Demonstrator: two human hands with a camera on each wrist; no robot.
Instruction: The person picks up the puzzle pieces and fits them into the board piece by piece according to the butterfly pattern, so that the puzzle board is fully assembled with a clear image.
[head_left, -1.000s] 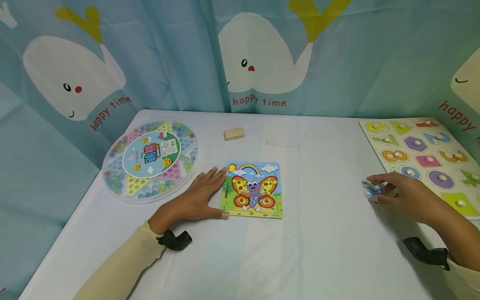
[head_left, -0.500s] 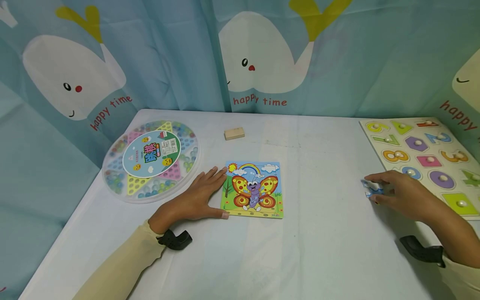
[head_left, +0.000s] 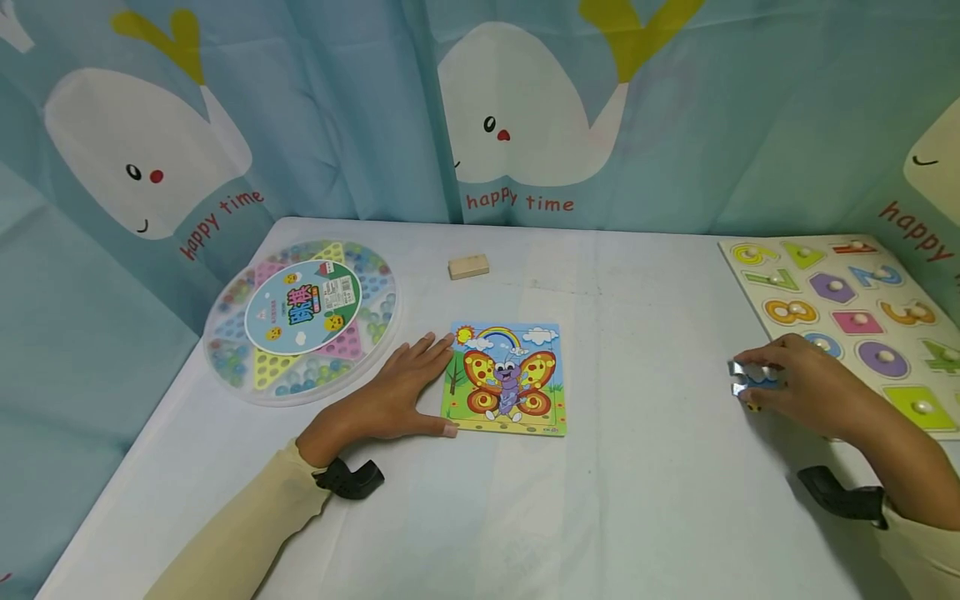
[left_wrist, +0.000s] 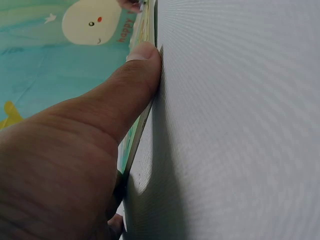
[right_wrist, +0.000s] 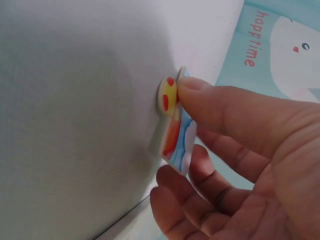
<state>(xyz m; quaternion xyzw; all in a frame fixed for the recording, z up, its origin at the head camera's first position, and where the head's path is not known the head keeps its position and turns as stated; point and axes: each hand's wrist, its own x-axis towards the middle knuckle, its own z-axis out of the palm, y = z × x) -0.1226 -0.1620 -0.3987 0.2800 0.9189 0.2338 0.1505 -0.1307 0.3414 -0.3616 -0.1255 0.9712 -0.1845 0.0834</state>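
A square butterfly puzzle board lies flat in the middle of the white table. My left hand rests at its left side, fingers spread, fingertips and thumb touching the board's edge; the left wrist view shows the thumb along that edge. On the right, my right hand pinches a small jigsaw piece between thumb and fingers, close to the number board. In the right wrist view, the jigsaw piece has blue sky, white cloud, an orange area and a yellow knob with red spots. My fingers hide part of it.
A round Chinese checkers set with marbles under a clear lid stands at the left. A small wooden block lies towards the back. A number-and-shape peg board lies at the right. A whale-print curtain hangs behind the table.
My right hand has turned the jigsaw piece a little, so more of its blue face shows, and it has shifted slightly. My left hand and the butterfly board stay put.
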